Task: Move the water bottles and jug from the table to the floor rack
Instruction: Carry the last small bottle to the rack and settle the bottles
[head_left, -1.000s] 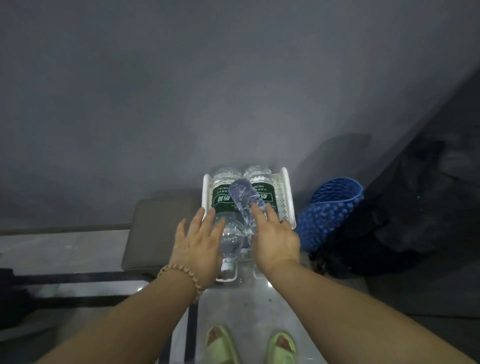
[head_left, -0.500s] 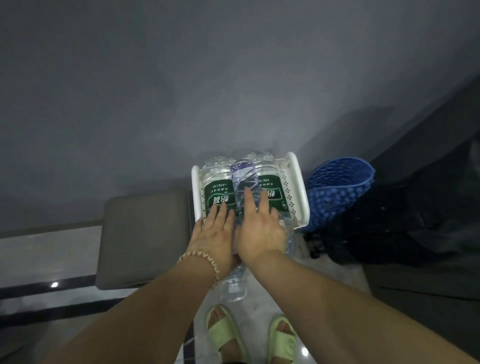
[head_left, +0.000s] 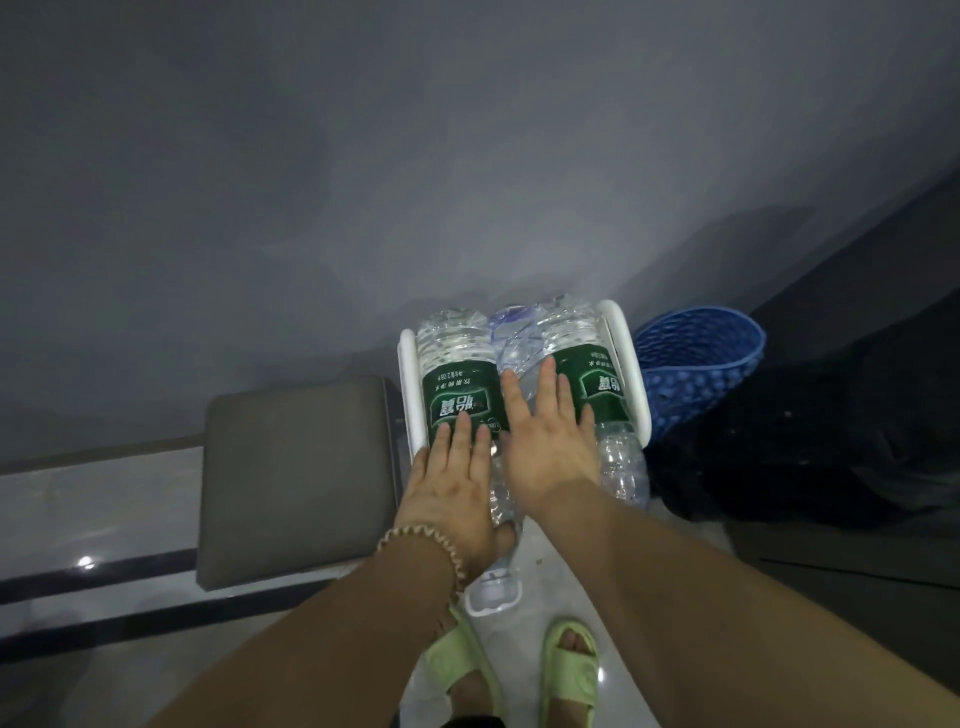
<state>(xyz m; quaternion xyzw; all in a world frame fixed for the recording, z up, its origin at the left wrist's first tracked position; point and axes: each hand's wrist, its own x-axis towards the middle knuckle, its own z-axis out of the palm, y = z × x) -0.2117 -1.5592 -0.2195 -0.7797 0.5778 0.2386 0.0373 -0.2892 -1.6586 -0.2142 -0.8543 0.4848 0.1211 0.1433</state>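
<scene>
A white floor rack stands against the grey wall. Two big clear bottles with green labels lie side by side in it, the left one and the right one, necks pointing toward me. A smaller clear bottle lies on top, in the groove between them. My left hand rests flat on the left bottle's shoulder, fingers spread, thumb by the neck. My right hand lies flat on the smaller bottle, fingers stretched along it.
A blue perforated basket leans right of the rack, with dark cloth below and beside it. A grey cushioned stool sits left of the rack. My feet in green slippers stand on the pale tiled floor just before the rack.
The smaller bottle went from tilted in my right hand down into the groove between the two big bottles. Both hands moved forward and flattened onto the bottles.
</scene>
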